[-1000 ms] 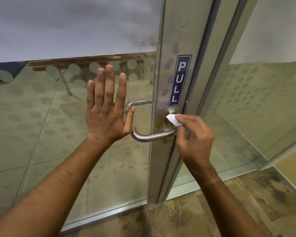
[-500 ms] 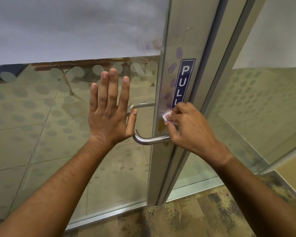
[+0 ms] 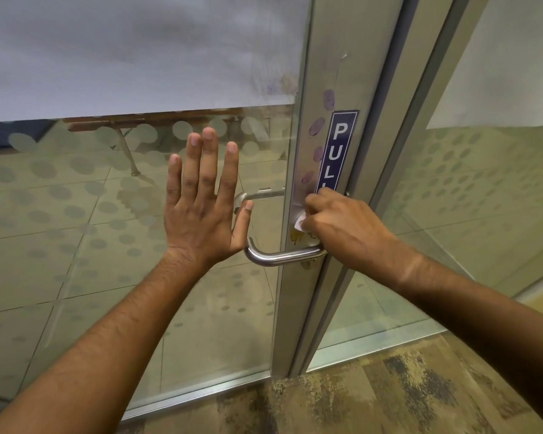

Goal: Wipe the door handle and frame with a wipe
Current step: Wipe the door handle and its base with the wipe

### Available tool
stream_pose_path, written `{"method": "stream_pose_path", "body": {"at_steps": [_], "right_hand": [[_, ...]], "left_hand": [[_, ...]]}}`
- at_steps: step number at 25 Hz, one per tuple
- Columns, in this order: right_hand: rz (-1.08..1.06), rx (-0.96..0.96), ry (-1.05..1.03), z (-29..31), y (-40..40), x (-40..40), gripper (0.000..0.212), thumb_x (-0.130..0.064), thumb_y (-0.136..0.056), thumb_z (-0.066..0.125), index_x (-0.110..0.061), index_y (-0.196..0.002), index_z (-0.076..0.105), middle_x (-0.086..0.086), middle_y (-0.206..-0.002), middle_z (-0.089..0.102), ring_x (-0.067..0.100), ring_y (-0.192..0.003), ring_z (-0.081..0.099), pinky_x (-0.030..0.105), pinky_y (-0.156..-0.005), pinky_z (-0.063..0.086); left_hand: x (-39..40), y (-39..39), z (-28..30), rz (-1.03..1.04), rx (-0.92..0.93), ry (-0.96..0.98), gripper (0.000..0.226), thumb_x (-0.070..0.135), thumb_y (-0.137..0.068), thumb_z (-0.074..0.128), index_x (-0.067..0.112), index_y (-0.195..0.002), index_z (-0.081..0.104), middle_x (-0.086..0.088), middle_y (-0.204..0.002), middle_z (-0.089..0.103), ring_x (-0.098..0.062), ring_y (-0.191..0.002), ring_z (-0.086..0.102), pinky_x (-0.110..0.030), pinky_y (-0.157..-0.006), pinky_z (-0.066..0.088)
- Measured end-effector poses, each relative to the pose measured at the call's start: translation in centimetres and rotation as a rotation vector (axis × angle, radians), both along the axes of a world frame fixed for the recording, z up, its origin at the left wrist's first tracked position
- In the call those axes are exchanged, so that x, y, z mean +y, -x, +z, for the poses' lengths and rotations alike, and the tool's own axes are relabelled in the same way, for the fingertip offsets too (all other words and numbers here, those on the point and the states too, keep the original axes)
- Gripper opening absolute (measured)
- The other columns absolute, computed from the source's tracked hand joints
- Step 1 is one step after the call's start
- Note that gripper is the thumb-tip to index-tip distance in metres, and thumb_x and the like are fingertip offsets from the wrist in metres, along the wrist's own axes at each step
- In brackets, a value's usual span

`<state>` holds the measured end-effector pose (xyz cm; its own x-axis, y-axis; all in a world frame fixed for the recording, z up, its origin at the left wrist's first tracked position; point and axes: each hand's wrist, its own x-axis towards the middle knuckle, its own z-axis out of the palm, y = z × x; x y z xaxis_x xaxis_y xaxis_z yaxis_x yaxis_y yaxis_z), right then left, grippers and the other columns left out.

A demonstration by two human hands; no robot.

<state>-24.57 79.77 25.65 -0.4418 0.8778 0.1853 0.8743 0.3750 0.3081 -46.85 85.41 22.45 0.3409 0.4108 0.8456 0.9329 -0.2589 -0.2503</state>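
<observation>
Frame, brushed aluminium door stile point(image 3: 318, 73) at centre, then curved steel lever handle point(image 3: 279, 256), flat open left hand point(image 3: 201, 214) on glass, right hand point(image 3: 342, 227) pinching small white wipe point(image 3: 299, 223) above handle; yellow smear may spread.

The wipe point(image 3: 299, 223) in the right hand point(image 3: 342, 227) is white. Just above that hand a dark blue sign point(image 3: 339, 145) carries white letters, with purple oval smudges point(image 3: 317, 126) beside it on the silver-grey frame point(image 3: 314, 73). Below the wipe, a yellow-brown stain point(image 3: 297, 238). The handle point(image 3: 279, 256) is brushed silver. Behind the left hand point(image 3: 201, 211), the glass point(image 3: 76, 214) bears frosted dots.
</observation>
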Motion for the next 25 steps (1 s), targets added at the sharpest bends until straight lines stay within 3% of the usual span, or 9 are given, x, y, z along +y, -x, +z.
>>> {"method": "stream_pose_path", "body": {"at_steps": [3,7,11,13,16,19,21,23,25], "right_hand": [[-0.056,-0.006,-0.028,0.1,-0.5,-0.1,0.042,-0.03,-0.088,0.07,-0.009,-0.122,0.061,0.01,-0.117,0.061,0.032,-0.119,0.053,0.048,-0.093,0.053],[0.043,-0.144,-0.001,-0.1,0.6,0.2,0.04,-0.031,-0.092,0.062,-0.01,-0.126,0.056,0.013,-0.12,0.062,0.035,-0.117,0.055,0.054,-0.097,0.05],[0.144,-0.274,-0.04,0.8,0.9,0.9,0.036,-0.031,-0.091,0.063,-0.009,-0.119,0.06,0.012,-0.114,0.063,0.037,-0.113,0.057,0.056,-0.092,0.053],[0.138,-0.313,-0.026,0.9,1.0,0.8,0.038,-0.029,-0.089,0.065,-0.007,-0.119,0.06,0.015,-0.115,0.063,0.039,-0.115,0.054,0.058,-0.092,0.053],[0.069,-0.254,-0.049,1.3,0.3,0.2,0.035,-0.028,-0.088,0.066,-0.009,-0.117,0.064,0.013,-0.111,0.063,0.036,-0.109,0.058,0.052,-0.085,0.055],[0.016,-0.16,-0.095,1.8,-0.4,-0.1,0.029,-0.032,-0.088,0.068,-0.019,-0.114,0.068,0.005,-0.109,0.065,0.028,-0.104,0.059,0.04,-0.074,0.056],[0.054,-0.194,-0.108,1.3,-0.4,0.4,0.033,-0.032,-0.087,0.069,-0.016,-0.116,0.067,0.008,-0.112,0.064,0.031,-0.108,0.057,0.044,-0.082,0.054],[0.081,-0.222,-0.1,0.6,-0.6,0.7,0.039,-0.032,-0.085,0.071,-0.012,-0.117,0.065,0.012,-0.114,0.064,0.034,-0.112,0.055,0.049,-0.09,0.053],[0.044,-0.039,-0.132,0.2,-1.5,0.4,0.034,-0.031,-0.085,0.072,-0.013,-0.113,0.069,0.01,-0.106,0.066,0.03,-0.105,0.059,0.046,-0.084,0.057]], "left_hand": [[0.0,0.0,-0.2,0.013,0.005,0.0,0.083,0.046,-0.092,0.049,0.004,-0.155,0.014,-0.022,-0.156,0.008,-0.034,-0.147,0.001,-0.043,-0.123,-0.01],[0.0,0.0,-0.3,0.008,-0.012,0.0,0.083,0.046,-0.093,0.046,0.005,-0.156,0.012,-0.022,-0.157,0.006,-0.026,-0.152,-0.019,-0.043,-0.123,-0.011],[0.0,-0.1,-0.3,0.004,-0.012,0.005,0.085,0.046,-0.092,0.05,0.004,-0.155,0.013,-0.023,-0.156,0.008,-0.035,-0.149,-0.002,-0.043,-0.123,-0.011],[-0.1,-0.1,-0.2,0.001,-0.016,0.002,0.085,0.046,-0.092,0.051,0.004,-0.155,0.013,-0.023,-0.156,0.008,-0.034,-0.149,-0.003,-0.043,-0.124,-0.01],[-0.1,-0.1,-0.3,-0.005,-0.022,0.006,0.083,0.046,-0.093,0.048,0.005,-0.156,0.011,-0.022,-0.157,0.006,-0.027,-0.152,-0.017,-0.043,-0.124,-0.01],[0.0,0.0,-0.3,0.004,-0.013,0.008,0.084,0.046,-0.092,0.048,0.005,-0.156,0.012,-0.022,-0.157,0.007,-0.032,-0.15,-0.004,-0.043,-0.123,-0.01],[0.0,0.0,-0.3,0.0,-0.01,0.003,0.084,0.046,-0.092,0.048,0.005,-0.156,0.011,-0.022,-0.157,0.007,-0.032,-0.15,-0.004,-0.043,-0.123,-0.01],[0.0,0.0,-0.3,-0.007,-0.022,0.006,0.084,0.046,-0.093,0.047,0.006,-0.156,0.011,-0.021,-0.157,0.006,-0.027,-0.152,-0.016,-0.043,-0.123,-0.01],[0.0,0.0,-0.3,-0.01,-0.034,0.009,0.084,0.047,-0.093,0.048,0.005,-0.156,0.012,-0.021,-0.156,0.007,-0.022,-0.15,-0.024,-0.042,-0.123,-0.011]]}}
